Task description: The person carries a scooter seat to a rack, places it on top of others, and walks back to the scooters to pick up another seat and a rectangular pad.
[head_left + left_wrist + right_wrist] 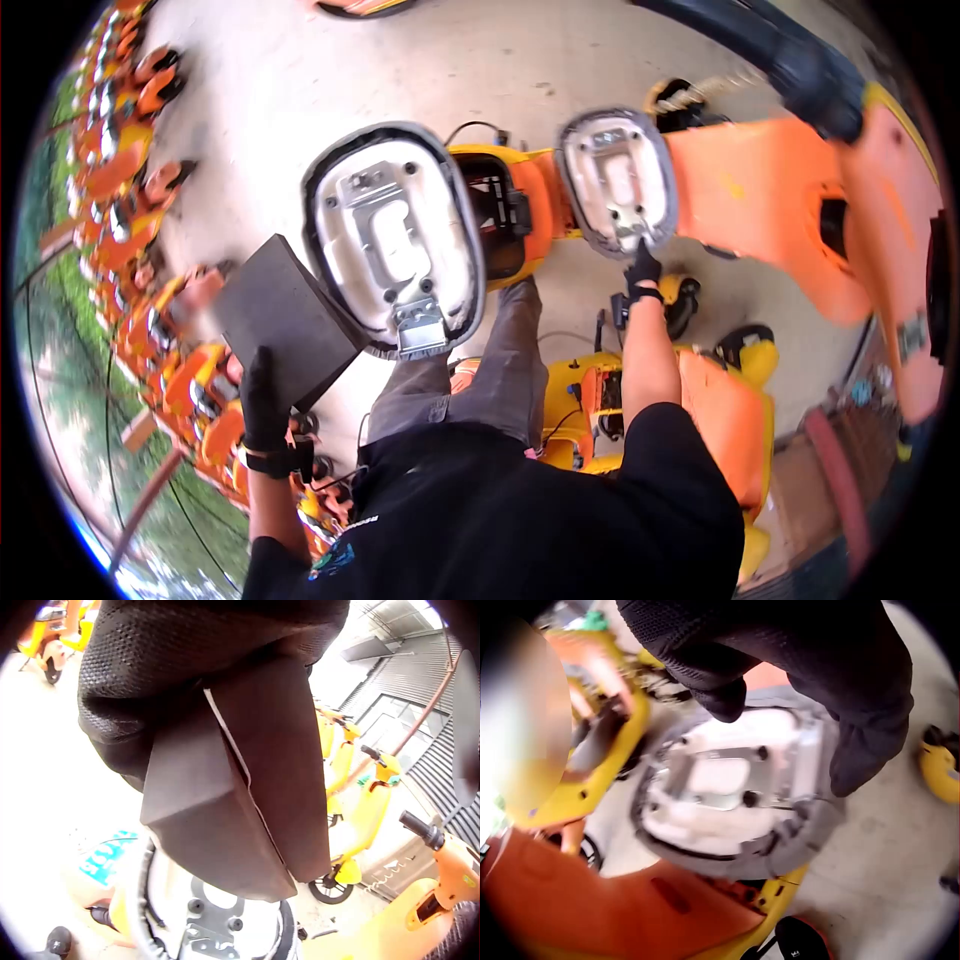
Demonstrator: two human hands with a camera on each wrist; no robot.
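My left hand (265,405), in a black glove, grips a dark grey, flat-sided block (290,320). The left wrist view shows the block (232,787) with a long slit or fold down its face. Right beside it lies a scooter seat (345,245), white underside up, with metal brackets and a dark rim. My gloved right hand (643,272) is at the near end of a second upturned seat (590,190). In the right wrist view its thumb and fingers (859,765) are spread apart over the end of that seat (697,817), with its bracket showing between them.
Under the seats stands an orange scooter (740,180) with an open compartment (490,210). Another orange and yellow scooter (700,410) is close on my right. A long row of scooters (125,170) lines the left side. Pale concrete floor (480,60) lies ahead.
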